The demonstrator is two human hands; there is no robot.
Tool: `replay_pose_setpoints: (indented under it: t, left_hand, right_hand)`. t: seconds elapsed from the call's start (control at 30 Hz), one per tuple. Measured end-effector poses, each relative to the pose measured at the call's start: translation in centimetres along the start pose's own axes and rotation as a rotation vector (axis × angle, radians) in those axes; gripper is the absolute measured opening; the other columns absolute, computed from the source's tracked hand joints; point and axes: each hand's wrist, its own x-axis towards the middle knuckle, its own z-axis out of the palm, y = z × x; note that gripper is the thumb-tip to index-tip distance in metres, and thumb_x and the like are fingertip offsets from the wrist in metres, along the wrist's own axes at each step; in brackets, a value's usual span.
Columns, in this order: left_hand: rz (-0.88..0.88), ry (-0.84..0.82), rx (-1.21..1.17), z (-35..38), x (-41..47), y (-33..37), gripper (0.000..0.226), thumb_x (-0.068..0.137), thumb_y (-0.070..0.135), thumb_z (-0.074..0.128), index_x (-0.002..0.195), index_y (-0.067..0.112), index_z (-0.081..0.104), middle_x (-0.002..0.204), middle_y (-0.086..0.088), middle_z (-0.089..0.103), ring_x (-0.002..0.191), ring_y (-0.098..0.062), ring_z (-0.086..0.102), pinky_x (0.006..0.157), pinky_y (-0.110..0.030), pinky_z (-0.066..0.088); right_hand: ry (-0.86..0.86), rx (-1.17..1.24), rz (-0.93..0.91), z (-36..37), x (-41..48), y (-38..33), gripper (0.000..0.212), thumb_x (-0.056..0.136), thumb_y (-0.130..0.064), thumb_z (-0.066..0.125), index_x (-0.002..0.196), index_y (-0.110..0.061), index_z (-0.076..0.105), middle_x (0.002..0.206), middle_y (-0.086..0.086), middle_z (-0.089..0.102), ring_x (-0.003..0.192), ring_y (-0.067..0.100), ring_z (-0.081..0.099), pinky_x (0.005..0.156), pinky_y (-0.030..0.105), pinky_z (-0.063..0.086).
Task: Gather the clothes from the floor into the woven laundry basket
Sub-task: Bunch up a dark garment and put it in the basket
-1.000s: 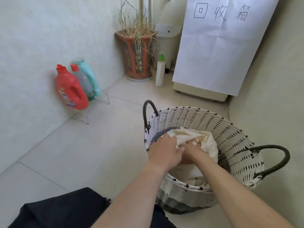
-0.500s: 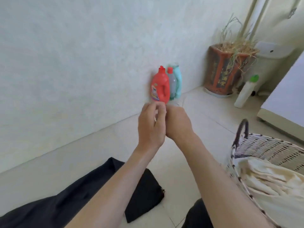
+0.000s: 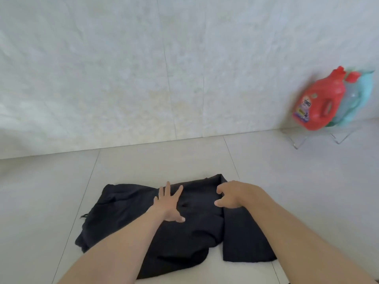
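A black garment lies spread and partly folded on the pale tiled floor in front of me. My left hand is over its middle, fingers spread wide, holding nothing. My right hand hovers at the garment's far right part with fingers curled and apart, nothing gripped. Whether either hand touches the cloth I cannot tell. The woven laundry basket is out of view.
A pale tiled wall rises just beyond the garment. At the right, a red detergent bottle, a clear bottle and a teal bottle lean on a wire rack against the wall.
My view has swung left, away from the basket with the cream cloth in it. Both hands left the basket, came together in the air, and now reach apart over the black garment.
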Motion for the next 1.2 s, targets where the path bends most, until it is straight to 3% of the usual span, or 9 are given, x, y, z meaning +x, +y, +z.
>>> replay_pose_setpoints:
  t: [0.13, 0.23, 0.33, 0.4, 0.5, 0.6, 0.73, 0.9, 1.2]
  left_hand:
    - [-0.030, -0.084, 0.074, 2.7, -0.3, -4.1, 0.160, 0.064, 0.070, 0.089, 0.160, 0.038, -0.036, 0.172, -0.011, -0.037, 0.164, -0.044, -0.014, 0.131, -0.063, 0.005]
    - [-0.066, -0.167, -0.049, 4.0, -0.9, -3.2, 0.162, 0.061, 0.072, 0.089, 0.156, 0.045, -0.040, 0.173, -0.014, -0.034, 0.164, -0.043, 0.016, 0.131, -0.059, 0.023]
    - [-0.045, -0.333, -0.227, 5.5, -1.1, -1.5, 0.154, 0.069, 0.063, 0.090, 0.151, 0.055, -0.041, 0.174, -0.021, 0.026, 0.145, -0.034, 0.054, 0.122, -0.050, 0.043]
    - [-0.005, -0.461, -0.266, 6.6, -1.1, -0.7, 0.148, 0.076, 0.059, 0.088, 0.152, 0.055, -0.039, 0.141, -0.015, 0.070, 0.108, -0.024, 0.072, 0.108, -0.042, 0.057]
    - [-0.042, -0.533, -0.179, 7.8, -1.1, 0.2, 0.138, 0.076, 0.064, 0.086, 0.149, 0.060, -0.031, 0.148, -0.013, 0.066, 0.111, -0.023, 0.070, 0.106, -0.036, 0.057]
    - [-0.070, -0.398, 0.048, 9.0, -0.4, 0.4, 0.129, 0.083, 0.052, 0.083, 0.167, 0.043, -0.015, 0.175, -0.016, 0.022, 0.156, -0.039, 0.037, 0.125, -0.049, 0.038]
    - [0.100, -0.072, 0.254, 8.2, 1.5, 1.5, 0.038, 0.099, 0.016, 0.052, 0.136, 0.015, 0.063, 0.150, -0.013, 0.043, 0.134, -0.035, 0.050, 0.114, -0.051, 0.046]
    - [0.090, 0.211, -0.349, 2.6, 3.5, 3.5, 0.017, 0.095, 0.009, 0.039, 0.084, 0.022, 0.041, 0.086, 0.002, 0.058, 0.078, -0.023, 0.050, 0.077, -0.040, 0.043]
    - [0.587, 0.362, -0.599, -18.8, -3.2, 9.8, 0.021, 0.111, 0.030, 0.048, 0.096, 0.016, 0.055, 0.079, -0.022, 0.056, 0.073, -0.022, 0.048, 0.073, -0.037, 0.040]
  right_hand:
    - [-0.048, -0.071, -0.006, 0.6, 1.1, -1.1, 0.058, 0.106, -0.047, 0.053, 0.158, -0.022, 0.049, 0.160, 0.001, 0.052, 0.144, 0.028, 0.053, 0.115, 0.042, 0.044]
    - [-0.072, -0.090, -0.018, 0.8, 1.8, -1.7, 0.060, 0.107, -0.045, 0.054, 0.161, -0.020, 0.045, 0.162, 0.003, 0.051, 0.146, 0.030, 0.052, 0.116, 0.043, 0.043]
    - [-0.067, -0.075, -0.041, 0.7, 1.8, -2.6, 0.061, 0.109, -0.044, 0.052, 0.164, -0.020, 0.041, 0.166, 0.004, 0.046, 0.149, 0.030, 0.048, 0.116, 0.042, 0.041]
    - [-0.068, -0.074, -0.065, 0.7, 1.6, -3.0, 0.062, 0.108, -0.045, 0.052, 0.164, -0.021, 0.040, 0.167, 0.003, 0.046, 0.149, 0.029, 0.048, 0.116, 0.041, 0.041]
    - [-0.059, -0.050, -0.092, 0.5, 1.3, -3.0, 0.063, 0.108, -0.044, 0.052, 0.165, -0.021, 0.039, 0.168, 0.003, 0.044, 0.151, 0.029, 0.047, 0.118, 0.042, 0.041]
    - [-0.054, -0.059, -0.075, 0.5, 1.0, -2.0, 0.061, 0.109, -0.042, 0.052, 0.164, -0.020, 0.040, 0.168, 0.004, 0.044, 0.150, 0.030, 0.048, 0.116, 0.041, 0.042]
    - [-0.034, -0.080, -0.042, 0.6, 1.0, -0.2, 0.053, 0.106, -0.040, 0.054, 0.155, -0.018, 0.052, 0.157, 0.005, 0.054, 0.138, 0.030, 0.058, 0.104, 0.039, 0.048]
    - [0.156, -0.063, -0.059, 0.3, 1.7, 0.9, 0.060, 0.104, -0.037, 0.055, 0.159, -0.020, 0.040, 0.155, 0.008, 0.049, 0.138, 0.033, 0.053, 0.103, 0.043, 0.046]
    - [0.587, 0.271, -0.121, -1.1, 1.6, 0.5, 0.125, 0.079, -0.068, 0.076, 0.172, -0.023, 0.005, 0.170, 0.003, 0.031, 0.151, 0.035, 0.039, 0.113, 0.054, 0.049]
